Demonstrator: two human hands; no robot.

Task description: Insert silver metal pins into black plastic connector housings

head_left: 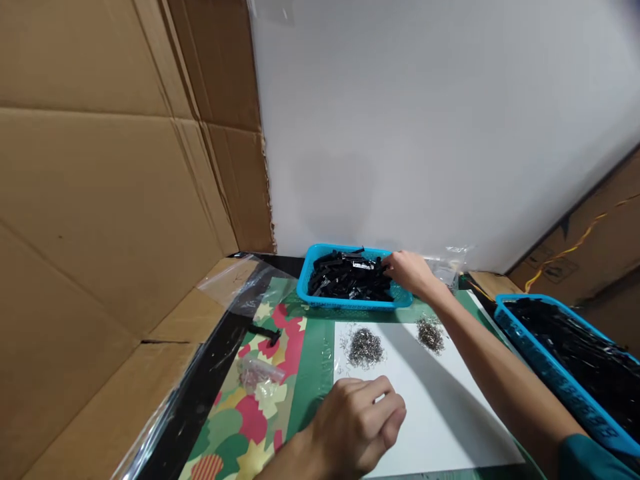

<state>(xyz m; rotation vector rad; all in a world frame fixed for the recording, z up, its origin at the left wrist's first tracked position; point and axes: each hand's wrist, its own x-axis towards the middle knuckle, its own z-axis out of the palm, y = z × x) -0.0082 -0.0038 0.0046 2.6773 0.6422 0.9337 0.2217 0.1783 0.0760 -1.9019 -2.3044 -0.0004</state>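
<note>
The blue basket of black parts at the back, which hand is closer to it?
Right. The right hand reaches into the blue basket; the left hand rests near, on the white sheet.

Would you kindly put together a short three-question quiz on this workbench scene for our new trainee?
1. True or false: the right hand reaches into the far blue basket of black parts.
2. How many heaps of small metal bits lie on the white sheet?
3. Where is the left hand? A) in the near blue basket B) curled at the sheet's near left edge C) on the loose black part

Key
1. True.
2. Two: a bigger left heap and a smaller right heap.
3. B. What its fingers pinch, if anything, cannot be told.
</note>
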